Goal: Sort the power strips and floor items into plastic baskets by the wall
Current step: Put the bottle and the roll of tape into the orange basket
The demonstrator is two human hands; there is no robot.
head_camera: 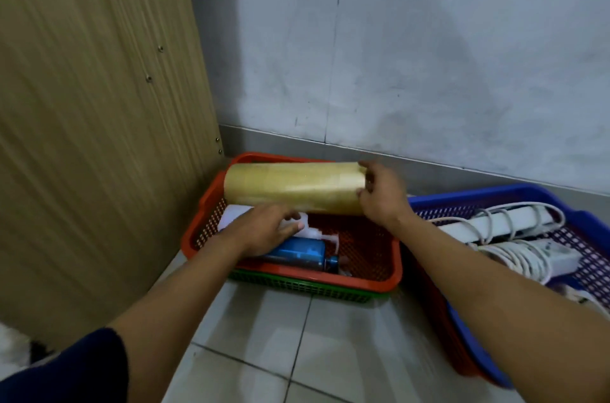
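Blur and my own arms hide a good deal: my left hand (264,231) covers most of a white thing (237,214) in the red basket (369,280), and I cannot tell what it is. My left fingers (290,227) curl down onto it, though whether they grip it I cannot tell. My right forearm cuts across the near corner of the blue basket (478,194) at three o'clock.

My right hand (383,194) clasps the end of a yellowish roll (293,188), held level over the far side of the red basket at twelve o'clock. In that basket lies a blue bottle (297,252) on its side, near white scraps. A green basket (297,287) sits nested under the red one. The blue basket holds white power strips (495,224) with coiled cords.

Pale floor tiles (264,336) run to a grey wall (429,56); a wood panel (99,105) stands at nine o'clock.
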